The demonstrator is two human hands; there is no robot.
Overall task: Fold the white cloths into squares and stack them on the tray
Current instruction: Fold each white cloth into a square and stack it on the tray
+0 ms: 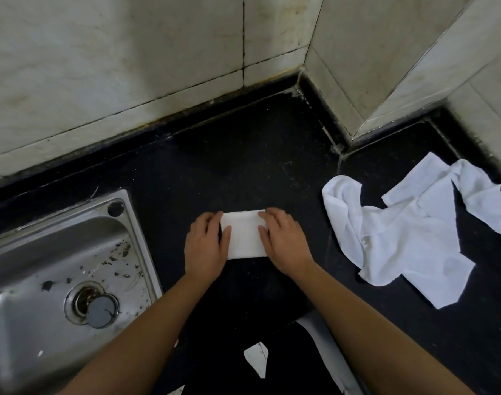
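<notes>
Black surface [243,166] beside steel sink [58,252]: folded white cloth [245,235] pressed flat under left hand [206,243] and right hand [283,243], fingers nearly straight, gripping nothing; unfolded cloths [408,238] lying rightward.

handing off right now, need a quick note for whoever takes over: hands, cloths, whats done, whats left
Left hand: fingers flat on the left edge of the folded cloth, pressing it onto the black counter.
Right hand: flat on the cloth's right edge, also pressing.
Things: the folded cloth lies between the hands, roughly square. The loose white cloths lie crumpled on the counter to the right; how many is unclear. No tray is in view.
Done: one cloth folded, or nearly.
Left: put it on the tray, then fold and stack the loose ones.
</notes>
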